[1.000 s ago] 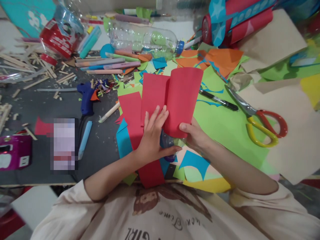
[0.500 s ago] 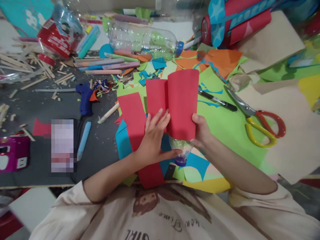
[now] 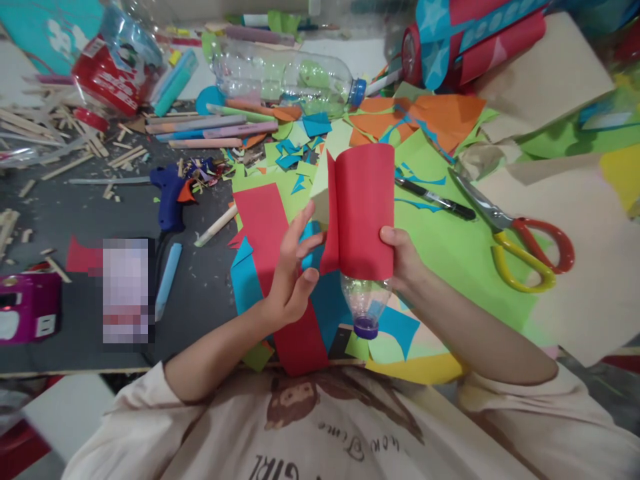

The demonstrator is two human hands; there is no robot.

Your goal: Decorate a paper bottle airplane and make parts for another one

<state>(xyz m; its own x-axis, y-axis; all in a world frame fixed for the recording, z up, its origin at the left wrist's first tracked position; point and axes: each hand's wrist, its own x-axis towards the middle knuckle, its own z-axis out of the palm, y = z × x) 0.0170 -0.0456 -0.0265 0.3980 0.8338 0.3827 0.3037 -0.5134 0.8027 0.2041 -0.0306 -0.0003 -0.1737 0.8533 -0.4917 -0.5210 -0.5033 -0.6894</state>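
Note:
A clear plastic bottle (image 3: pixel 365 303) with a blue cap (image 3: pixel 366 327) points toward me, its body wrapped in a sheet of red paper (image 3: pixel 364 210). My right hand (image 3: pixel 403 257) grips the wrapped bottle on its right side. My left hand (image 3: pixel 293 267) pinches the loose left edge of the red paper, whose pale back side shows where it folds up. A long red paper strip (image 3: pixel 273 260) lies flat under my left hand, on blue and green paper.
Red-and-yellow scissors (image 3: pixel 520 243) and a black pen (image 3: pixel 435 198) lie right of the bottle. A blue glue gun (image 3: pixel 169 193), markers (image 3: pixel 210 127), wooden sticks (image 3: pixel 60 133) and a second clear bottle (image 3: pixel 285 77) lie at the back. Brown paper (image 3: pixel 590 267) covers the right side.
The wrapped bottle has lifted and slid out of the paper, showing its neck and cap. My left hand went from lying flat on the paper to pulling its loose edge up.

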